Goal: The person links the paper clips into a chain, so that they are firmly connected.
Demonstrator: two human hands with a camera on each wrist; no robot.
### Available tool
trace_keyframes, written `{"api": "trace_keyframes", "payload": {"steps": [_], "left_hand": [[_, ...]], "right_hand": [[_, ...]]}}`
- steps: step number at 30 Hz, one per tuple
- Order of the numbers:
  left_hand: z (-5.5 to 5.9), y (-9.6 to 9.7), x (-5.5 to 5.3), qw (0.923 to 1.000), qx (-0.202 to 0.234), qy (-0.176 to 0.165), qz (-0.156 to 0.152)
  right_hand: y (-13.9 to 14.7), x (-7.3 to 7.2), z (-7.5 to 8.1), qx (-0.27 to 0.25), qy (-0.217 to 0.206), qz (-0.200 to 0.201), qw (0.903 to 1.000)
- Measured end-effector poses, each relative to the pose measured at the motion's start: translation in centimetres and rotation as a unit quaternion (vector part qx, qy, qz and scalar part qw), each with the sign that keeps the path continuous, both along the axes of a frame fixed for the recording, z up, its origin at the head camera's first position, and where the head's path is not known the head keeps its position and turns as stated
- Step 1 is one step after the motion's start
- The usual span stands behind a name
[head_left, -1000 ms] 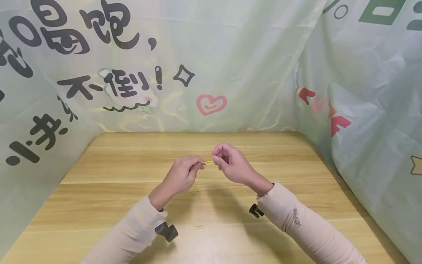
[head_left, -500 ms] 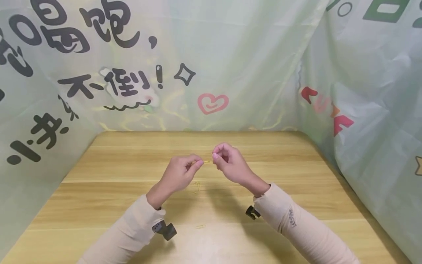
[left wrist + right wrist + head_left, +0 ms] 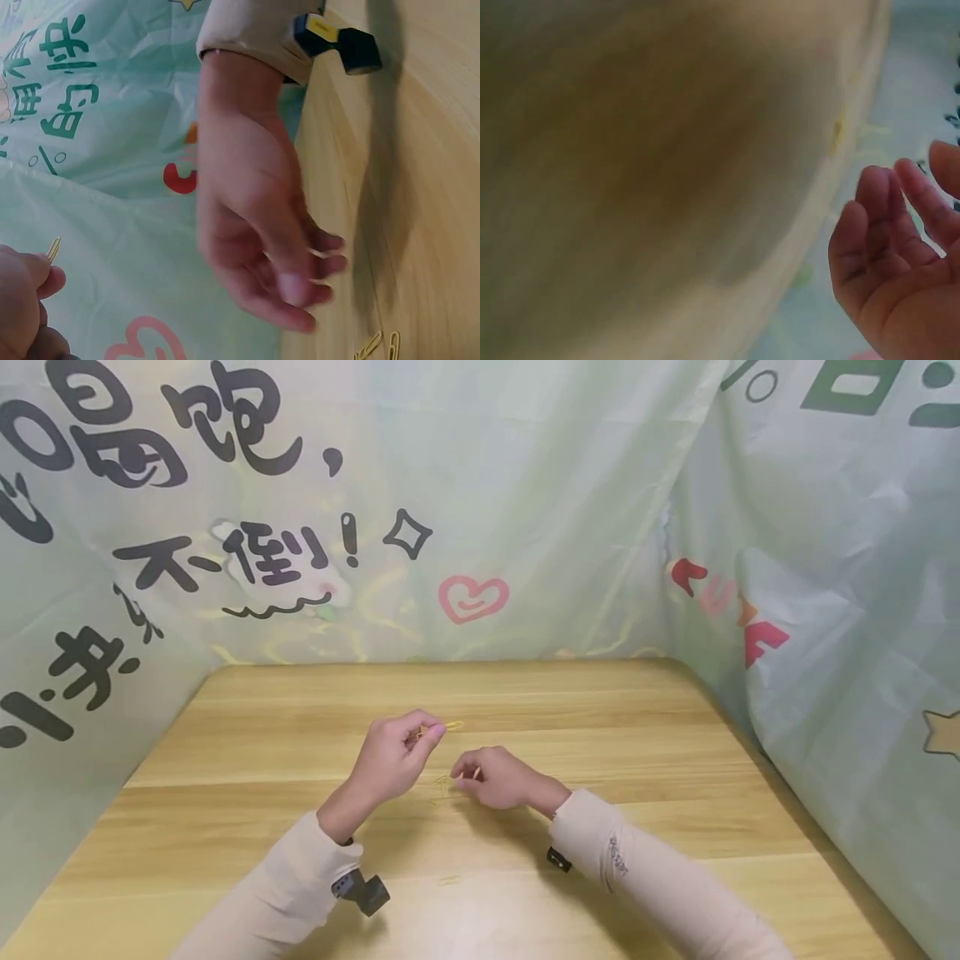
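Note:
My left hand [image 3: 392, 758] pinches a yellow paper clip [image 3: 455, 726] above the table, its looped end sticking out to the right past the fingertips. A bit more yellow wire shows under those fingers; most of it is hidden. Lower and to the right, my right hand [image 3: 506, 779] holds nothing, its fingers loosely bent and spread in the right wrist view. Those fingertips are right beside several yellow paper clips [image 3: 442, 784] lying on the table. In the left wrist view, two paper clips [image 3: 394, 346] show below the right hand.
One more paper clip [image 3: 448, 881] lies nearer the front of the wooden table [image 3: 262, 718]. Printed fabric [image 3: 570, 527] hangs behind and along both sides of the table. A small black camera [image 3: 362, 891] is on the left wrist.
My right hand has come away from the paper clip in the left hand and moved down to the clips on the table. The left hand still pinches its clip.

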State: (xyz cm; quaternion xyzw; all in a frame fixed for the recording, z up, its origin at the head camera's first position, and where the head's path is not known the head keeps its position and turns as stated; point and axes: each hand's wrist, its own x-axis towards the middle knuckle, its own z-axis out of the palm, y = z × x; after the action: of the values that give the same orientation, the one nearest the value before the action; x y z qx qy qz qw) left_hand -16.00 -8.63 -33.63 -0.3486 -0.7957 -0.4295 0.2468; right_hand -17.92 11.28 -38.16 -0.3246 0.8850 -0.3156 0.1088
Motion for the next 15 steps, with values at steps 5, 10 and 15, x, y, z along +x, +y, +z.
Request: {"api": "trace_keyframes", "payload": {"steps": [5, 10, 15], "left_hand": [[0.3, 0.0, 0.3, 0.9998, 0.010, -0.015, 0.007], [0.4, 0.1, 0.3, 0.9998, 0.014, -0.012, 0.006], [0.2, 0.3, 0.3, 0.9998, 0.020, -0.007, -0.004]], "right_hand": [[-1.5, -0.2, -0.7, 0.055, 0.038, 0.054, 0.9963], [-2.3, -0.5, -1.4, 0.102, 0.071, 0.079, 0.9891], [-2.3, -0.4, -1.4, 0.118, 0.084, 0.070, 0.9870]]}}
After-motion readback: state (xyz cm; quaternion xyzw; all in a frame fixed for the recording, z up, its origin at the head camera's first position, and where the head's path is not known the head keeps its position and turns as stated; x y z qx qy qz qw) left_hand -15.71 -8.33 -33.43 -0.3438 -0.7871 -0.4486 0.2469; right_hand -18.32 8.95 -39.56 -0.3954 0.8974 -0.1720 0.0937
